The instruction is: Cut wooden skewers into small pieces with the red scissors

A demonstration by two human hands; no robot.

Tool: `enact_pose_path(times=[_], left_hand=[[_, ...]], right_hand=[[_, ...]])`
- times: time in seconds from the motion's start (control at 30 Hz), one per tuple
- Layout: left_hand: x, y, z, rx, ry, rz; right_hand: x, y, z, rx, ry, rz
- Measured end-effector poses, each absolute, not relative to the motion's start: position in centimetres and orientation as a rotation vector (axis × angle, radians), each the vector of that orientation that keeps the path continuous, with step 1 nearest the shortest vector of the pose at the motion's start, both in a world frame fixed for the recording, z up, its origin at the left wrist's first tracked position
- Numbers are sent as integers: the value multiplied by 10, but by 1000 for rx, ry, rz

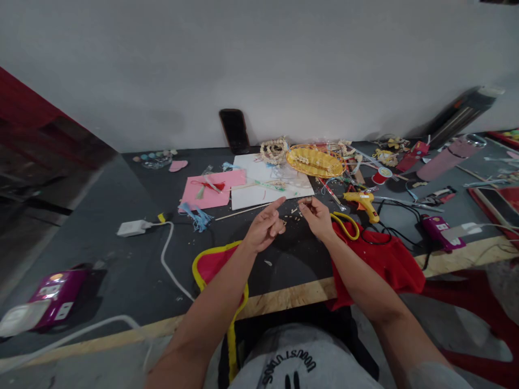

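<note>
My left hand [264, 227] is over the dark tabletop, its index finger stretched out and the other fingers curled in. Something small and pale may be at its curled fingertips, too small to name. To its right, my right hand [317, 218] has thumb and forefinger pinched together; what they hold, if anything, I cannot make out. Several small pale pieces [297, 214] lie scattered between the hands. Just beyond them are a white board [243, 197] and a thin wooden stick [239, 213]. A blue tassel [196, 217] lies left of my left hand.
A yellow woven basket [316, 162], yellow glue gun [363, 204], yellow-handled scissors [348, 227] and red cloth [377, 259] are on the right. A pink bottle [450, 158] stands farther right. A phone [234, 131] leans on the wall. A white cable [166, 254] crosses the left.
</note>
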State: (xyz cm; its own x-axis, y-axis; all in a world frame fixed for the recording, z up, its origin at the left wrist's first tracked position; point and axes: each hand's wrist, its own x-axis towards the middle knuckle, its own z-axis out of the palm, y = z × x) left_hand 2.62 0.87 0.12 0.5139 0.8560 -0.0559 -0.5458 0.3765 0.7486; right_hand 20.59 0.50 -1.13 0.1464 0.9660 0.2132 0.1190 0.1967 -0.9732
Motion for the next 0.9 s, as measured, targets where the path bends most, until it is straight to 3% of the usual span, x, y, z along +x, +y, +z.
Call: enact_pose_path(times=[0.33, 0.47, 0.63, 0.77, 0.9], left_hand=[[26, 8, 14, 578, 341, 950], [25, 8, 10, 566, 333, 906], [23, 7, 9, 554, 360, 885], [24, 7, 14, 561, 348, 832], [23, 8, 12, 546, 350, 800]], right_hand=[[210, 4, -5, -1181, -1233, 692], [197, -9, 3, -1027, -1785, 332], [176, -10, -1, -841, -2303, 258], [195, 4, -5, -1262, -1872, 246], [196, -2, 1, -1099, -1907, 194]])
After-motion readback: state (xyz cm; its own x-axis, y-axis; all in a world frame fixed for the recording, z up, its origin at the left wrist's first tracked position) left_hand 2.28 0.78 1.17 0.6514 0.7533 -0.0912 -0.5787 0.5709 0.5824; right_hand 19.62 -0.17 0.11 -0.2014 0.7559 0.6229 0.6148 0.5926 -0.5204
